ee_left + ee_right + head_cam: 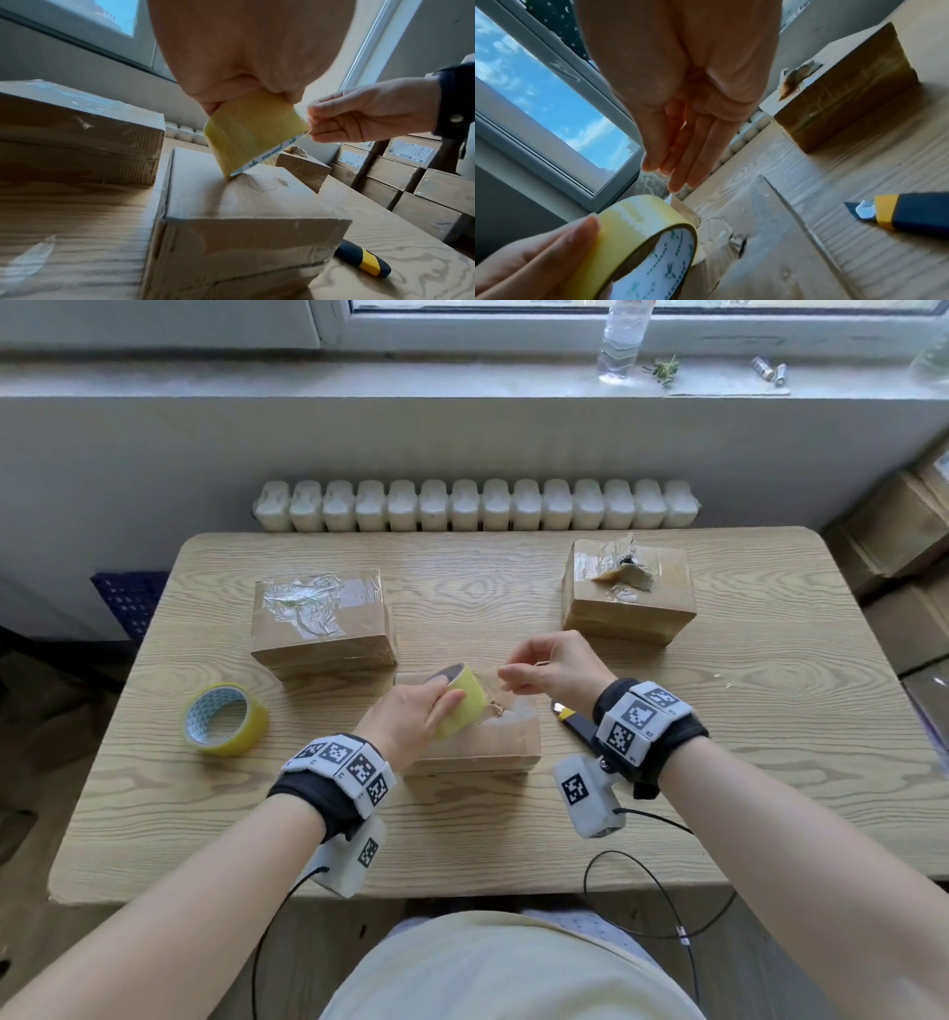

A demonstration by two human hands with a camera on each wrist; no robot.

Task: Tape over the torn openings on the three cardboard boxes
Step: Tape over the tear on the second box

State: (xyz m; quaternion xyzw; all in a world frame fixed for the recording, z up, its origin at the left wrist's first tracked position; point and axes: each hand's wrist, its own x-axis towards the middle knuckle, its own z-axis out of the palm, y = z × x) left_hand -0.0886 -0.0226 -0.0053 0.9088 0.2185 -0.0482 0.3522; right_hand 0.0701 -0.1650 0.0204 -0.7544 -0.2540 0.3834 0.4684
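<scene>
Tabletop [770,711]: left hand [411,716] grips yellow tape roll [462,706] (white core); right hand [544,670] pinches its end.

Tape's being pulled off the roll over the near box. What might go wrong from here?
1. The right hand pinches only the strip's tip; it may slip and stick back on the roll.
2. The knife lies blade-out beside the near box, close under the right wrist.
3. The raised torn flap may wrinkle the tape.

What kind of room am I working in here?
Probably a stockroom or packing corner, not a proper workshop: stacked labelled cartons fill the right side, the wooden table stands against a radiator under a window sill, and a utility knife lies on it.
</scene>
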